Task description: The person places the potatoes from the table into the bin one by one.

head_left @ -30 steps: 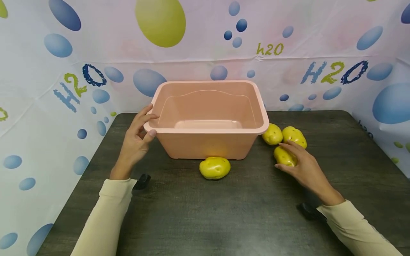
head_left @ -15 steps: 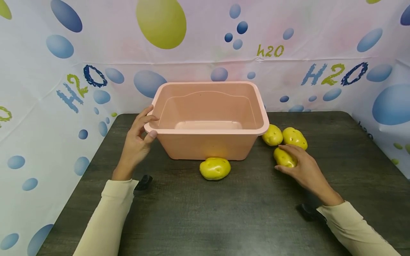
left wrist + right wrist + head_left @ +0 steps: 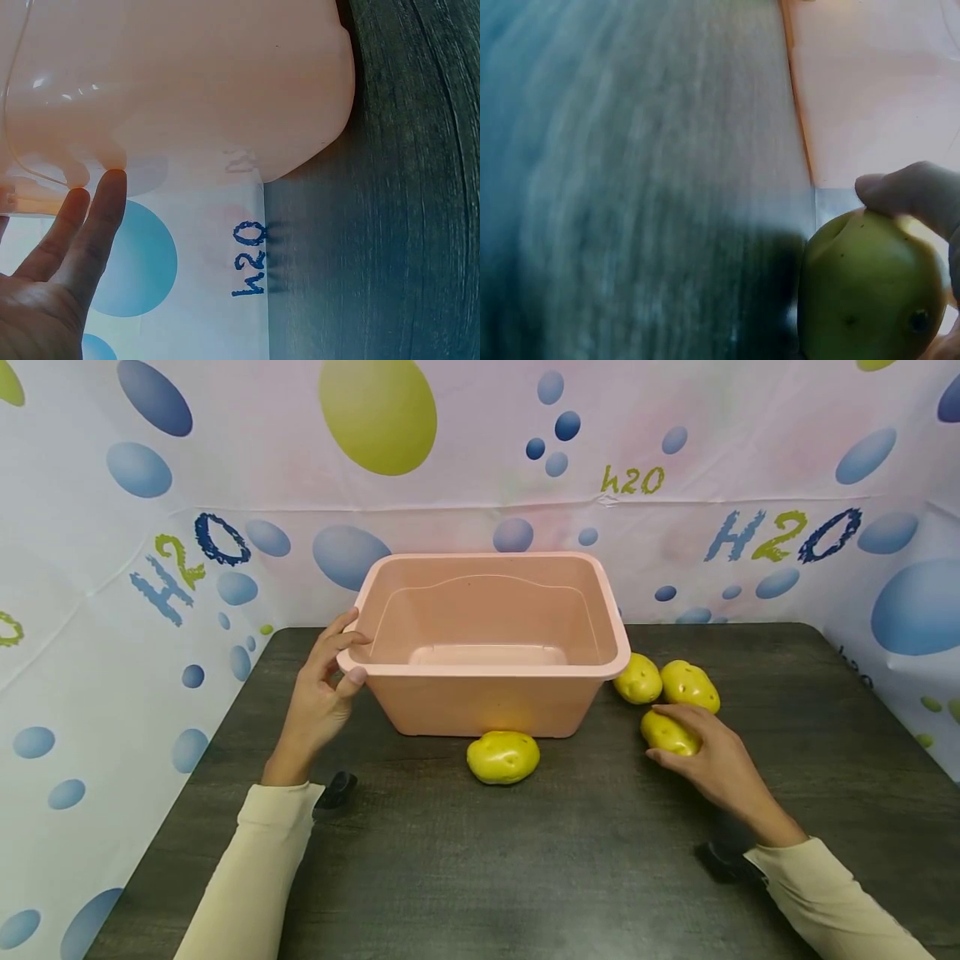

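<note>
A pink plastic tub (image 3: 480,706) stands upright near the back of the table, its inside bare. At its left front corner my left hand (image 3: 318,693) holds the rim, thumb at the front and fingers along the side; the left wrist view shows two straight fingers (image 3: 101,217) against the tub's wall. To the right of the tub, my right hand (image 3: 716,760) grips a glossy yellow potato (image 3: 667,733) between thumb and fingers. Up close in the right wrist view, the thumb presses on that potato (image 3: 870,292). Part of it is hidden behind the hand.
Two more potatoes lie just behind the gripped one, the left potato (image 3: 637,678) by the tub's side and the right potato (image 3: 690,683) beside it. Another potato (image 3: 503,757) lies before the tub's front wall. A patterned sheet (image 3: 465,485) hangs behind the dark table (image 3: 480,877).
My right fingers have closed in around the potato, which has moved very slightly right. The left hand and the tub have stayed in place.
</note>
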Motion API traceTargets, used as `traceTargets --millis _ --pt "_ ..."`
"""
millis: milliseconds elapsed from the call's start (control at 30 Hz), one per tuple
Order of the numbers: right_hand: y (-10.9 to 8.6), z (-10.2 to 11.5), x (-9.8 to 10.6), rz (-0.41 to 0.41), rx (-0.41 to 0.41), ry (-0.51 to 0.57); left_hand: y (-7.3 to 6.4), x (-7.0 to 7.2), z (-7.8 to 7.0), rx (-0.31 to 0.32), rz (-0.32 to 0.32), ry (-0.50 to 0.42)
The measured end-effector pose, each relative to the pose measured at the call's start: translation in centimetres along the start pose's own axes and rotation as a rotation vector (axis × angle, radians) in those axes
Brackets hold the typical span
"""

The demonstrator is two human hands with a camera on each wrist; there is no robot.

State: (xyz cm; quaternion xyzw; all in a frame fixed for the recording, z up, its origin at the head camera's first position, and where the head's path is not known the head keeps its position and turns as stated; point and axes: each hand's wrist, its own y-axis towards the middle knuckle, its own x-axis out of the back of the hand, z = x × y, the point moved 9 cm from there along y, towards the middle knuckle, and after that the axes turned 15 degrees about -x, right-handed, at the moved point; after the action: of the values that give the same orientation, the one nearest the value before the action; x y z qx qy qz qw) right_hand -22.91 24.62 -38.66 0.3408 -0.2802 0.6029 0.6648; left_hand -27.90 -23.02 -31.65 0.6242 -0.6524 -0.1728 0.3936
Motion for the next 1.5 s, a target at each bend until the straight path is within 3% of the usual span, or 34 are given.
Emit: traceTargets --millis 200,500,1000,1233,1500 --pt "0.0 -0.3 0.0 0.042 -0.043 0.021 0.1 0.0 0.0 -0.007 0.003 0.002" --pt "0.1 -0.6 0.1 0.191 -0.202 0.042 -0.1 -0.1 0.0 -0.019 -0.001 -0.011" --pt "-0.1 -0.2 0.4 0.323 -0.224 0.111 -0.2 0.0 -0.1 -0.033 -0.009 -0.011" --pt "-0.1 -0.1 0.5 0.398 -0.258 0.143 -0.1 0.0 -0.1 -0.042 -0.005 0.032" --pt "-0.1 0.2 1.5 0.438 -0.239 0.202 0.0 0.1 -0.3 -0.048 -0.006 0.023"
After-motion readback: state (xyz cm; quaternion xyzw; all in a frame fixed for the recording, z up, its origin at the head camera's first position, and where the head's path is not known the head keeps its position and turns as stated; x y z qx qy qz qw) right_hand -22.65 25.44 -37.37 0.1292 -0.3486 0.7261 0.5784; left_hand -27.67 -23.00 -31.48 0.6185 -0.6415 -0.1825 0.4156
